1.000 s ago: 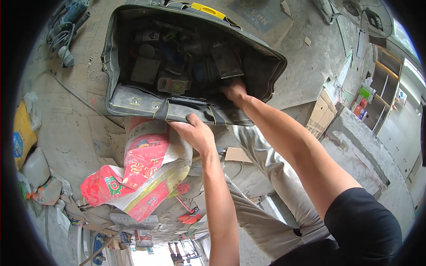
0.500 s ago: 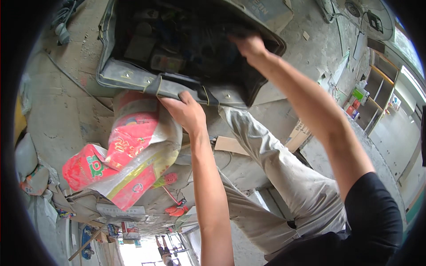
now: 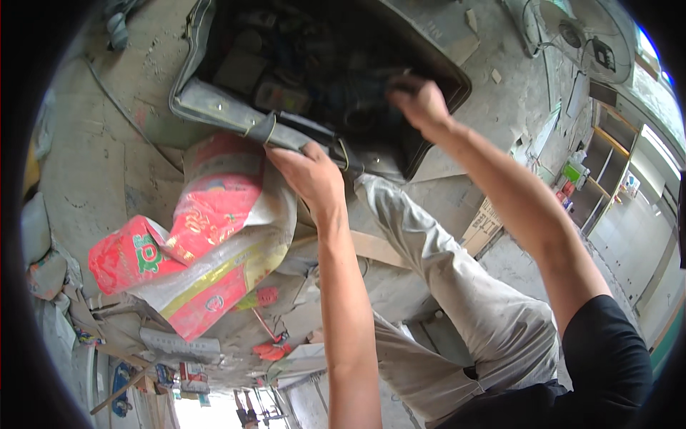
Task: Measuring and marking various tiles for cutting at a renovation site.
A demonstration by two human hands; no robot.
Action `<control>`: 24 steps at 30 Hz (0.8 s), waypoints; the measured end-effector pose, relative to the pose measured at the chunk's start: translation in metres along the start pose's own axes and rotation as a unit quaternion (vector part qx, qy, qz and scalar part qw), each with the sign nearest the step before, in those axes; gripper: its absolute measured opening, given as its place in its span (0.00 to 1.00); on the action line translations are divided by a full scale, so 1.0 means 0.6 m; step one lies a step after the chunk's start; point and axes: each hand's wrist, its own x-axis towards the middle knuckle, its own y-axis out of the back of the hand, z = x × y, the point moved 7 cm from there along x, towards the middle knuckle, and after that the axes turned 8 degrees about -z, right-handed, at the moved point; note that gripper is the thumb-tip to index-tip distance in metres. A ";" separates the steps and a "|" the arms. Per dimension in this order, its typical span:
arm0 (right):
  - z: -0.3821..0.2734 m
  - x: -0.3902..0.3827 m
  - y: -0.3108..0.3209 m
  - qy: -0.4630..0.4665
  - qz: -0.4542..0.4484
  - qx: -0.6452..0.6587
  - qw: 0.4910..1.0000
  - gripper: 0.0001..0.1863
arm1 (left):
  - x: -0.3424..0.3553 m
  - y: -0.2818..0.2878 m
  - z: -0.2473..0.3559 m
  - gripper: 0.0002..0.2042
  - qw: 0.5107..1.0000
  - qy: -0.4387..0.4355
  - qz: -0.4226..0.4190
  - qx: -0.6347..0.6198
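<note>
Shifted rightward since 1 second ago, my blurred bare right hand (image 3: 423, 109), its grip unclear, reaches over the open dark-grey fabric bag (image 3: 229, 114) ahead, whose near rim my gripping bare left hand (image 3: 313, 175) should hold steady.

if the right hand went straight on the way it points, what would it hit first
Probably the dark jumble of items inside the open bag; the right hand points into it, but shadow and blur hide depth, so which item comes first is unclear.
</note>
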 end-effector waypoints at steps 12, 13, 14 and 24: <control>-0.036 -0.048 -0.021 0.022 0.048 0.040 0.998 0.12 | -0.008 0.004 -0.007 0.32 0.999 0.022 -0.026 0.033; -0.034 -0.049 -0.023 0.024 0.048 0.045 0.998 0.12 | -0.006 0.003 -0.004 0.32 0.999 0.019 -0.023 0.037; -0.034 -0.050 -0.025 0.039 0.059 0.065 0.995 0.11 | -0.003 0.003 -0.005 0.32 0.999 0.026 -0.020 0.027; -0.039 -0.085 -0.082 0.056 -0.063 -0.250 0.964 0.15 | -0.014 0.009 0.015 0.33 0.993 0.042 -0.001 0.107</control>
